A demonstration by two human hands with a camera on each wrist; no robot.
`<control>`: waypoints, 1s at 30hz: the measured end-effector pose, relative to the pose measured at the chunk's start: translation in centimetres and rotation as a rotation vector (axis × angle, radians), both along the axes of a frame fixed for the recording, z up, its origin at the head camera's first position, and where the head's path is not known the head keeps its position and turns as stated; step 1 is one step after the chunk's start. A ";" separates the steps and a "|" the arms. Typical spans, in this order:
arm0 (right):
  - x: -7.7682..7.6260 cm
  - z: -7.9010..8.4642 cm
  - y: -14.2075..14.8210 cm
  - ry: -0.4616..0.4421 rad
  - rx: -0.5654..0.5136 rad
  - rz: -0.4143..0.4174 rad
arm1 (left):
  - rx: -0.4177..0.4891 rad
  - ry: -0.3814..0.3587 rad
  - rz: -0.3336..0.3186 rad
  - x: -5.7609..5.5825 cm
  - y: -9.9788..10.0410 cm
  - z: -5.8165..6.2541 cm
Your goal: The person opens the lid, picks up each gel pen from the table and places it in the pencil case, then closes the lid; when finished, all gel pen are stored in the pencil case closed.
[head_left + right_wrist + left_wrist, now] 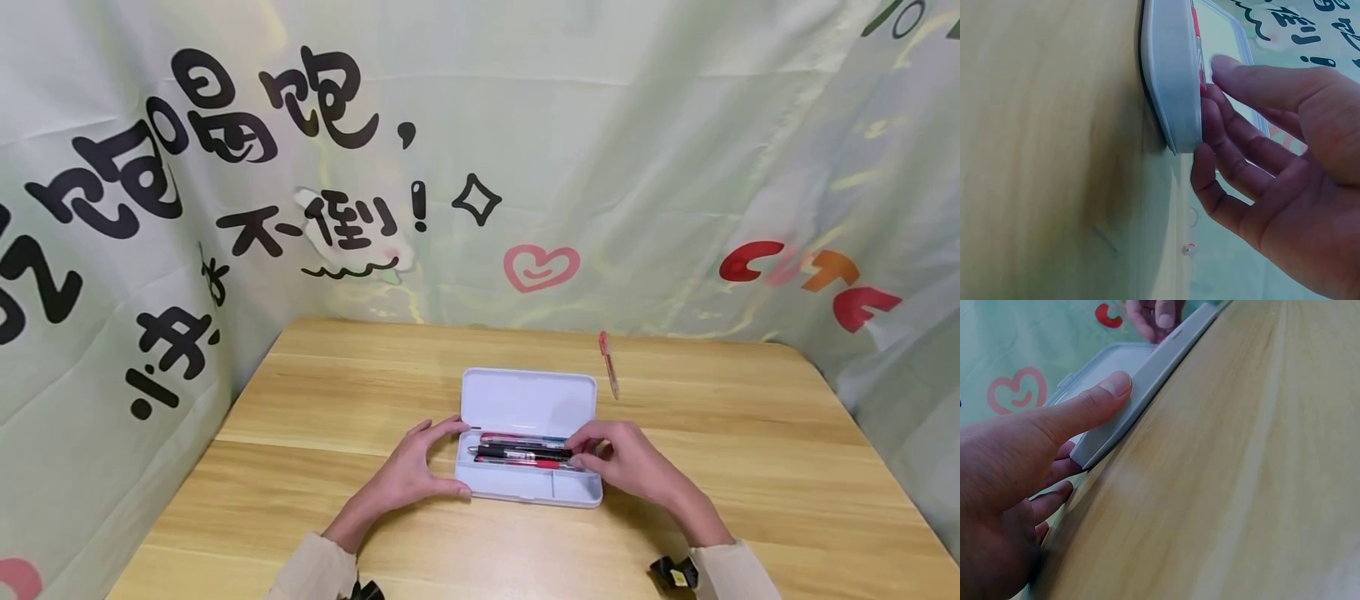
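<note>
A white pencil case (528, 485) lies with its lid (528, 398) raised at the back. Several pens (525, 452), black and red among them, lie side by side in its tray. My left hand (412, 465) holds the case's left end, thumb at the front edge and fingers towards the back. In the left wrist view its thumb (1100, 397) presses the front wall. Over the tray's right end, my right hand (622, 458) has its fingers loosely bent at the pen ends. The right wrist view shows a gap between its thumb (1229, 69) and a red pen (1202, 75).
A red pen (610, 367) lies on the wooden table (360, 375) behind the case, to the right. Printed cloth (637, 167) hangs behind the table and along its sides. Dark devices (673, 573) sit at both wrists.
</note>
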State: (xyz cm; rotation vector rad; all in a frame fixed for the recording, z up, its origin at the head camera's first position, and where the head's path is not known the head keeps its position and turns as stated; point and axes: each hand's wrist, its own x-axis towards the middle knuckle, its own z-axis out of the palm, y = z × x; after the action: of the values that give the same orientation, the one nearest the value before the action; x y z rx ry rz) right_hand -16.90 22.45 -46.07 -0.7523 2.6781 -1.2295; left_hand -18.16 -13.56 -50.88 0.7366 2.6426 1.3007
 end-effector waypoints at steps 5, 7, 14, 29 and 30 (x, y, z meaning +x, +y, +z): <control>-0.3 0.3 0.4 0.072 -0.037 -0.090 | -0.001 -0.001 0.010 0.0 -0.1 0.0; -0.5 0.3 0.7 0.124 -0.053 -0.133 | 0.000 -0.002 0.015 -0.1 -0.1 0.0; -1.8 0.0 2.3 0.272 -0.068 -0.357 | -0.012 0.003 0.016 -0.1 0.0 -0.1; -5.7 -1.5 4.6 0.084 0.052 -0.553 | 0.000 -0.002 0.009 0.1 0.1 -0.2; -6.0 -1.6 4.5 0.078 0.060 -0.555 | 0.001 0.000 0.008 0.1 0.1 -0.2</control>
State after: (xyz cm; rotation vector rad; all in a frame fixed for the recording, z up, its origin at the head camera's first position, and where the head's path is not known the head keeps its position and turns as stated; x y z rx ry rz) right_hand -22.94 26.99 -47.69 -0.0356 3.0875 -1.2192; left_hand -18.07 -13.44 -51.06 0.7265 2.6478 1.3038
